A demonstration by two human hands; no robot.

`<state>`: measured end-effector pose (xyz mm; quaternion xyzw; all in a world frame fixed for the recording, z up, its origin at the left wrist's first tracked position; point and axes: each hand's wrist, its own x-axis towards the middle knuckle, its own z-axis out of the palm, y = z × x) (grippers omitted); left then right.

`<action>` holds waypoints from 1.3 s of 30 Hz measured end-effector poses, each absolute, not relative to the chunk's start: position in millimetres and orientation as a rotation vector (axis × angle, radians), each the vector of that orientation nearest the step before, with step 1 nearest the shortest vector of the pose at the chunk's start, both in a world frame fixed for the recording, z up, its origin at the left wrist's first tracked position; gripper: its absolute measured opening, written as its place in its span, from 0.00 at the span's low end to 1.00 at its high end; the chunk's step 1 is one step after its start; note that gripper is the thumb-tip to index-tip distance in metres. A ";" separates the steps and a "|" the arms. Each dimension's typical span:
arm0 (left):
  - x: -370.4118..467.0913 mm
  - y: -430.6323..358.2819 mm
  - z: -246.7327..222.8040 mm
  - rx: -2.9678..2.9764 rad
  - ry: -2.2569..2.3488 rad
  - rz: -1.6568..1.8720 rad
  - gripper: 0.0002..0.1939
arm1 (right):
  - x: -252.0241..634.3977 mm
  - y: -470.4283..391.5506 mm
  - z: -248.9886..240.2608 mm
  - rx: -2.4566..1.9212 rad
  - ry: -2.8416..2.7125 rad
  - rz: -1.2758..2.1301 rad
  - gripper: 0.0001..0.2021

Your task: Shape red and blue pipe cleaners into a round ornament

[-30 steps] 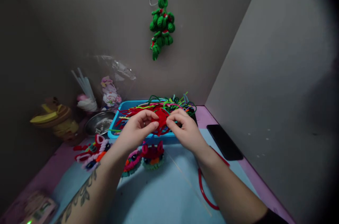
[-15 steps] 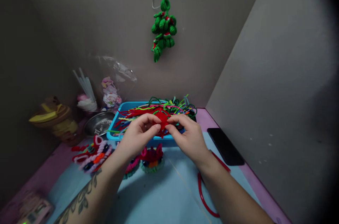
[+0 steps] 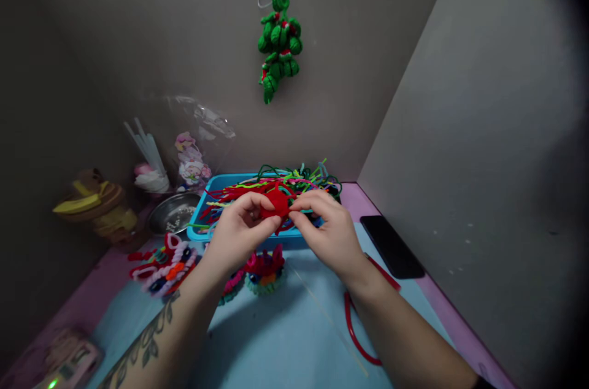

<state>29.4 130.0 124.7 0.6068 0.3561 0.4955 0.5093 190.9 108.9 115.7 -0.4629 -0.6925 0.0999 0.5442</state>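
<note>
A small red fuzzy piece (image 3: pixel 277 202), apparently made of pipe cleaners, is held up in front of the blue tray. My left hand (image 3: pixel 246 226) pinches it from the left between thumb and fingers. From the right, my right hand (image 3: pixel 324 226) has thumb and index finger closed on its edge. Fingertips cover part of the piece. Below the hands on the blue mat stands a fuzzy animal-like figure (image 3: pixel 265 272) in pink and mint, with a similar one partly behind my left wrist. A lilac and red one (image 3: pixel 168 269) lies further left.
Coloured pipe cleaners (image 3: pixel 239 192) fill the blue tray (image 3: pixel 196 223). A metal bowl (image 3: pixel 159 217) with small white bits stands left of it. A black phone (image 3: pixel 391 248) lies right; a red-handled tool (image 3: pixel 352 327) is partly under my right forearm. A green ornament (image 3: pixel 280 45) hangs on the wall.
The red piece has turned and shifted slightly left, with more of it by my left fingers. My right fingertips have come closer together at its edge. The view has tilted a little.
</note>
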 end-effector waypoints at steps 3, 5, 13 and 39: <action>28.4 130.4 124.9 1.440 0.864 1.212 0.10 | 191.0 110.1 115.4 -1.147 -1.649 0.187 0.04; 27.9 130.3 125.0 1.446 0.871 1.222 0.10 | 190.7 110.7 115.4 -1.164 -1.659 0.163 0.04; 29.1 128.4 121.9 1.478 0.945 1.267 0.09 | 188.7 109.1 113.8 -1.167 -1.683 0.195 0.05; 35.8 126.6 121.8 1.446 1.018 1.337 0.10 | 177.3 104.6 108.0 -1.191 -1.534 0.056 0.06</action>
